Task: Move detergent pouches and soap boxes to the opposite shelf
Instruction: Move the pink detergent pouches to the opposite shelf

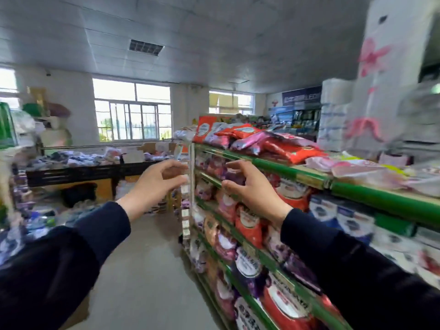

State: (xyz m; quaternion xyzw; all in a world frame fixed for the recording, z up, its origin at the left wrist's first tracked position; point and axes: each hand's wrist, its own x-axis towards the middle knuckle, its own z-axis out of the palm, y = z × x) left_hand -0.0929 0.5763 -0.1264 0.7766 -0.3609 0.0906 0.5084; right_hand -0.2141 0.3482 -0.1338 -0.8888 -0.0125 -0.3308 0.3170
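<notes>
Because the green shelf unit [297, 173] on the right is packed tight on every tier, with red and purple detergent pouches [247, 226] leaning on one another and more heaped loose on top, pulling 1 out carelessly could bring its neighbours sliding to the floor. Both hands are raised and hold nothing: the left hand [152, 186] is half curled in mid-air at the shelf's far end, and the right hand [252, 189], fingers [234, 166] spread, is in front of the purple pouches, contact unclear through blur, so a hasty pinch may slip off the slick film.

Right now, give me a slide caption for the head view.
Empty left hand and right hand reach toward detergent pouches on a green shelf.
</notes>
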